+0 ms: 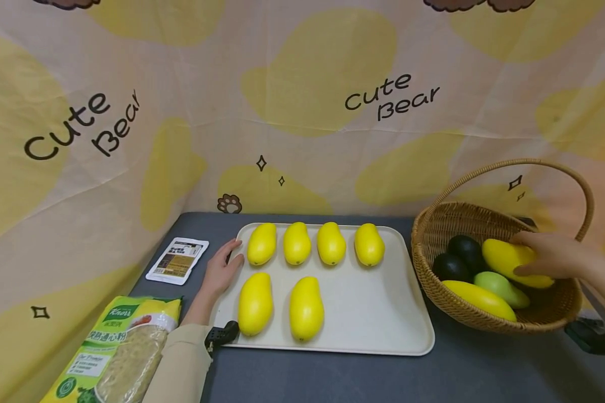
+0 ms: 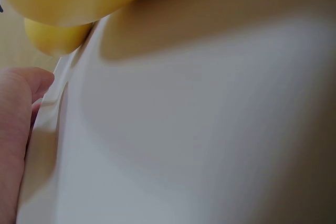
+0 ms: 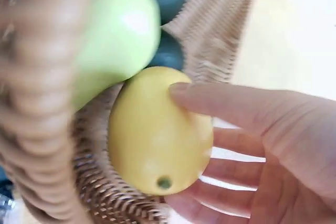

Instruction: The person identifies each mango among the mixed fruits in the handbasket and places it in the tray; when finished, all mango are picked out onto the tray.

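In the head view several yellow mangoes stand in two rows on a white tray (image 1: pixel 368 313), one of them a front-row mango (image 1: pixel 306 309). My left hand (image 1: pixel 223 270) holds the tray's left rim, its fingertips right at the edge. At the right, my right hand (image 1: pixel 552 254) reaches into a wicker basket (image 1: pixel 484 319) and grips a yellow mango (image 3: pixel 157 135), thumb on top and fingers along its far side. Beside that mango lie a light green fruit (image 1: pixel 500 288), another yellow mango (image 1: pixel 479 299) and two dark fruits (image 1: pixel 466 252).
Left of the tray lies a small white pouch (image 1: pixel 177 261). A green and yellow Knorr pasta bag (image 1: pixel 118 350) lies nearer, beside the left forearm. The basket's tall handle (image 1: pixel 514 162) arches over its opening. A printed cloth (image 1: pixel 302 112) hangs behind the grey table (image 1: pixel 333 375).
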Tool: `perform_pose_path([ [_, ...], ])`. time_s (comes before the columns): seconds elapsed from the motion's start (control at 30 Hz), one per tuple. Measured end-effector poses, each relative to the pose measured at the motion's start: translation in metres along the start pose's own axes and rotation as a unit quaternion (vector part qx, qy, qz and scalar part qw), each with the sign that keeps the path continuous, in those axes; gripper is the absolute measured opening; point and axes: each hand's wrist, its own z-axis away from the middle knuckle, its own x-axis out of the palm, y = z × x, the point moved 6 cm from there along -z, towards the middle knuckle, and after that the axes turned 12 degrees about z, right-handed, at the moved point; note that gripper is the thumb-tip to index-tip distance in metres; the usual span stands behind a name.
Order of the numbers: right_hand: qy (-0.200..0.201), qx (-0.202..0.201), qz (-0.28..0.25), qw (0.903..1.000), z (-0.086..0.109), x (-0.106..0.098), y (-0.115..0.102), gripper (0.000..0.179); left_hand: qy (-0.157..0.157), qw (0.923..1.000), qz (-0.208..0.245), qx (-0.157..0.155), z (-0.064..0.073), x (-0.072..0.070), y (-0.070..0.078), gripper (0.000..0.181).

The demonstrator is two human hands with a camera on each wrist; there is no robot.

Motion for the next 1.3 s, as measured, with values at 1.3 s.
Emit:
perform_pose_path([
  [1.3,-0.101,0.000,-0.637,0.7643,0.012,0.022,-0.205,0.075,0.000,0.9999,0.011,0.010,0.001,0.000,0.001,0.045],
])
